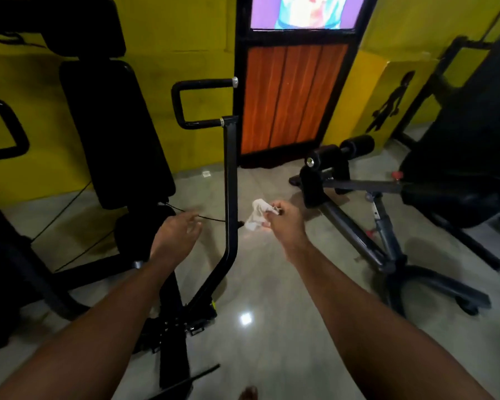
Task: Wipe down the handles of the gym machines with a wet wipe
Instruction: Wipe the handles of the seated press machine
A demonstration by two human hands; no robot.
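The wet wipe (257,217) is bunched up in the right hand (286,219). The fingers pinch it tight. It hangs in the air above the floor (272,287), just to the right of the black post (230,183). The wipe touches no handle now. The looped handle (198,103) sits at the top of that post, well above the wipe. Another handle (10,128) is at the left edge. I cannot tell if either one is clean, so the wiping looks like it is yet to be done here. Both arms reach forward. The left hand (175,230) is just left of the post, fingers apart and loose, holding nothing.
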